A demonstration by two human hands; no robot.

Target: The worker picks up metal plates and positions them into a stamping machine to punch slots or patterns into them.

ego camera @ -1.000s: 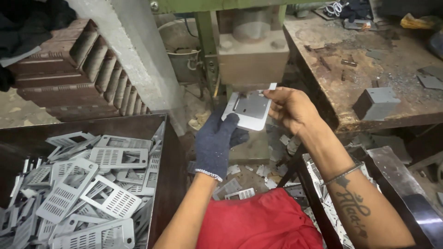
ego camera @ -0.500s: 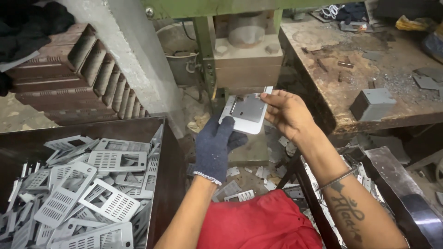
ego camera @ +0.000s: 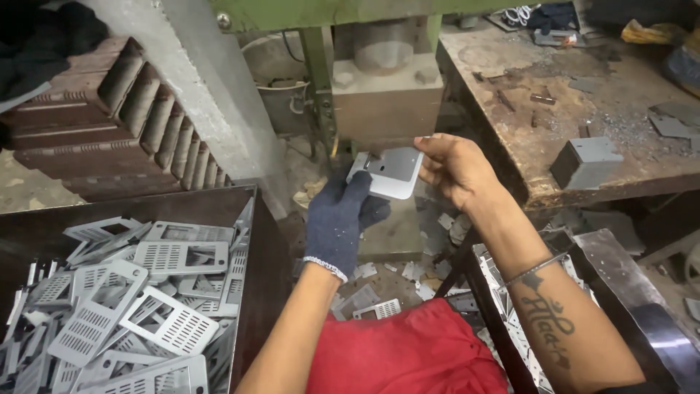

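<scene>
Flat grey rectangular sheet-metal plate (ego camera: 386,173) now sits higher and closer to the brown block of the green-framed press (ego camera: 386,95) than a second ago; both hands have carried it forward. Left hand (ego camera: 339,219), in a dark blue knit glove, grips the plate's near lower corner from below, fingers closed on it. Bare right hand (ego camera: 456,171) pinches the plate's right edge, thumb on top. Judging by this, the plate is being fed under the press. Left of the gloved hand, a dark bin (ego camera: 255,241) holds punched grey plates. Right of the bare hand, a worn desk (ego camera: 583,95).
</scene>
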